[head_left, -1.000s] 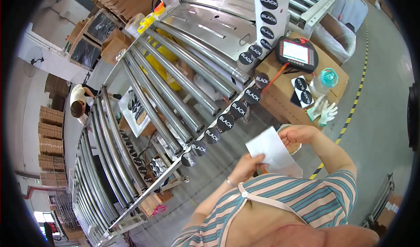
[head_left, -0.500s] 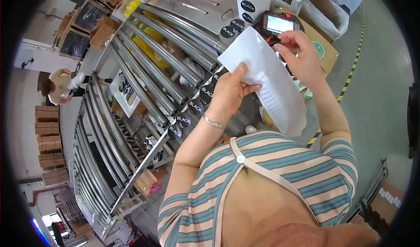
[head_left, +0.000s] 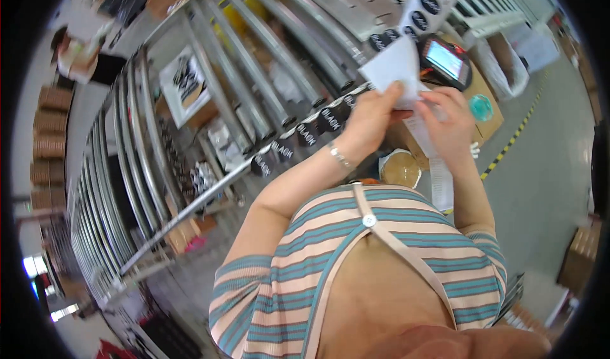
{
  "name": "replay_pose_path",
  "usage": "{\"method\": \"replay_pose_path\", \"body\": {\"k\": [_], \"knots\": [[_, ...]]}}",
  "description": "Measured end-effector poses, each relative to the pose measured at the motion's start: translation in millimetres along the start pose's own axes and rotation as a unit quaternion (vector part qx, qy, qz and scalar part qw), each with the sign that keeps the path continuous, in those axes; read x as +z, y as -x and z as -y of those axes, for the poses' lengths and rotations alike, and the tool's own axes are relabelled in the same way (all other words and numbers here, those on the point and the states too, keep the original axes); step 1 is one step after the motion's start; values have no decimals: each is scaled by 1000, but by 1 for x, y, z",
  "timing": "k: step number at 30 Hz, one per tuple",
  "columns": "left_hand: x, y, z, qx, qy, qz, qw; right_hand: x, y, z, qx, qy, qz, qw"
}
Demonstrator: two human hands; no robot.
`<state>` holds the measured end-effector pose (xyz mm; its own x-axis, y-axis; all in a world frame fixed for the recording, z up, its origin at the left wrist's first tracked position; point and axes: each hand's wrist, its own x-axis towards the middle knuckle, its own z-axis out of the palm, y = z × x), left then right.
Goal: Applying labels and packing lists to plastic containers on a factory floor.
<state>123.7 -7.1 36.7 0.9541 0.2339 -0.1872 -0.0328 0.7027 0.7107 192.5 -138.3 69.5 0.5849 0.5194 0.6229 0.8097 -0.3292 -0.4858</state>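
Observation:
A long white printed paper sheet (head_left: 391, 67) is between my two hands in front of my chest, narrower than a full sheet and seemingly folded. My left hand (head_left: 372, 121) is closed on its middle with the thumb on top. My right hand (head_left: 450, 124) pinches its right edge. A narrow printed end (head_left: 441, 184) hangs down below my right hand, partly hidden by the wrist. Just beyond the hands lies a dark handheld device (head_left: 445, 60) with a lit screen. A tan tape roll (head_left: 401, 168) is below the paper, close to my chest.
A metal roller conveyor (head_left: 267, 54) runs along the left, edged with round black labels (head_left: 305, 133). A label strip (head_left: 427, 6) stands behind the device. A turquoise ring-shaped item (head_left: 481, 108) lies on cardboard at right. Another person (head_left: 79, 57) stands far left.
The paper has gone from a broad, open sheet to a narrower, folded shape. My right hand has come down from beside the device to the paper's edge. The view has shifted.

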Motion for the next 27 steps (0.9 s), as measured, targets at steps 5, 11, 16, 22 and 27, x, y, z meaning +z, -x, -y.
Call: {"method": "replay_pose_path", "body": {"k": [5,11,16,22,27], "knots": [[-12,-7,-4,-33,31,-9,999,12,-5,14,41,-22,33,998],[-21,-29,-11,-133,88,-25,987,3,-25,9,-62,21,99,993],[-27,-62,-2,-212,114,-18,970,-32,-61,0,-55,-112,192,973],[-17,-89,-7,-226,57,-2,972,-14,-168,-118,166,-242,-15,956],[-19,-111,-2,-246,54,-28,967,44,-249,-238,197,-180,-219,939]]}}
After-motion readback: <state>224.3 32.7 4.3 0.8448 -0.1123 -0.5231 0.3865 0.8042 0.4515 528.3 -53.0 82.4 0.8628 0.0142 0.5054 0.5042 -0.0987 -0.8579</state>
